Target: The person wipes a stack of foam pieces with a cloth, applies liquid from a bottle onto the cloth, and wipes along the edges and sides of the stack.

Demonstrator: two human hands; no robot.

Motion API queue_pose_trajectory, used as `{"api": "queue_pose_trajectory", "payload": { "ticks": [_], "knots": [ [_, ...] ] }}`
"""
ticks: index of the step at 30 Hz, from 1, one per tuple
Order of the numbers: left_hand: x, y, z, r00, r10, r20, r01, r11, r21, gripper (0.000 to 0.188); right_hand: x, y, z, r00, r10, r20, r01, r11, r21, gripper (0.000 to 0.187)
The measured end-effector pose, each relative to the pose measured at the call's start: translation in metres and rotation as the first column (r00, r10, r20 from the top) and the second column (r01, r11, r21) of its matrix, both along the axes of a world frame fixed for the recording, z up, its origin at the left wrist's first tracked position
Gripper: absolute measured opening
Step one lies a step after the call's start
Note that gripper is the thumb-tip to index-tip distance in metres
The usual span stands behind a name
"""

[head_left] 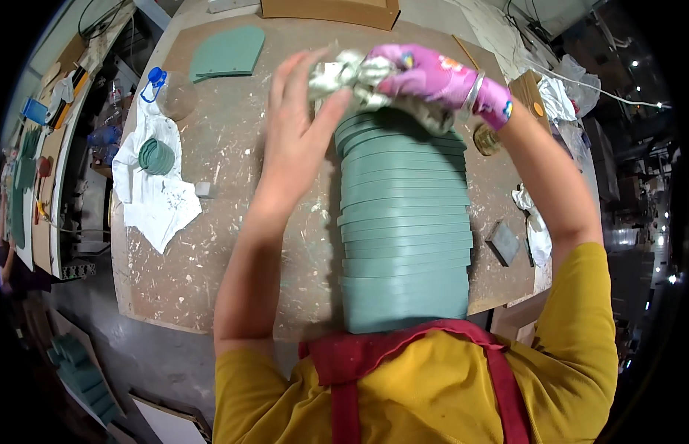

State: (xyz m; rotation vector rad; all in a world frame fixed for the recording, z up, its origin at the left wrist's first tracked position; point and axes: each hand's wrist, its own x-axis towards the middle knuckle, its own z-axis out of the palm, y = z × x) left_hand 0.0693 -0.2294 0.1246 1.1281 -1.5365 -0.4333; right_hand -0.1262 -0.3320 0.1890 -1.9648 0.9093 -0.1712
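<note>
A long row of green, round-ended flat pieces (405, 214), packed face to face, runs from close to my body toward the far side of the table. Over its far end my right hand (440, 78), in a pink flowered glove with a band at the wrist, grips a crumpled pale cloth (352, 74). Part of the cloth hangs below the glove. My bare left hand (300, 126) is raised at the left of the cloth, its thumb and fingers apart. Its fingertips are blurred, and I cannot tell whether they touch the cloth.
Flat green pieces (229, 53) lie at the far left of the table (211, 288). A clear jug with a blue cap (174, 96) is near a white cloth (155, 211) bearing a green coil (157, 157). A grey block (503, 243) and a jar (486, 139) sit at right; a cardboard box (337, 10) stands behind.
</note>
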Motion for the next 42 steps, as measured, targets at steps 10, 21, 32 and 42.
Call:
{"api": "queue_pose_trajectory", "payload": {
  "ticks": [10, 21, 32, 42],
  "knots": [
    [-0.004, -0.023, -0.005, 0.949, 0.113, -0.294, -0.048, 0.975, 0.218, 0.027, -0.063, 0.058, -0.066, 0.918, -0.362, -0.163, 0.243, 0.838, -0.489, 0.057],
    [0.037, 0.054, -0.098, 0.929, -0.162, 0.333, 0.064, 0.956, 0.285, 0.016, -0.058, 0.073, -0.080, 0.933, -0.357, -0.046, 0.217, 0.661, -0.718, 0.046],
    [0.008, 0.046, -0.071, 0.786, -0.242, 0.569, 0.275, 0.961, 0.028, 0.026, -0.060, 0.074, -0.078, 0.937, -0.349, 0.001, 0.244, 0.654, -0.716, 0.046],
    [-0.056, 0.034, -0.013, 0.758, -0.366, 0.540, 0.325, 0.929, 0.174, 0.020, -0.065, 0.067, -0.088, 0.952, -0.303, -0.041, 0.159, 0.605, -0.780, 0.047]
  ]
}}
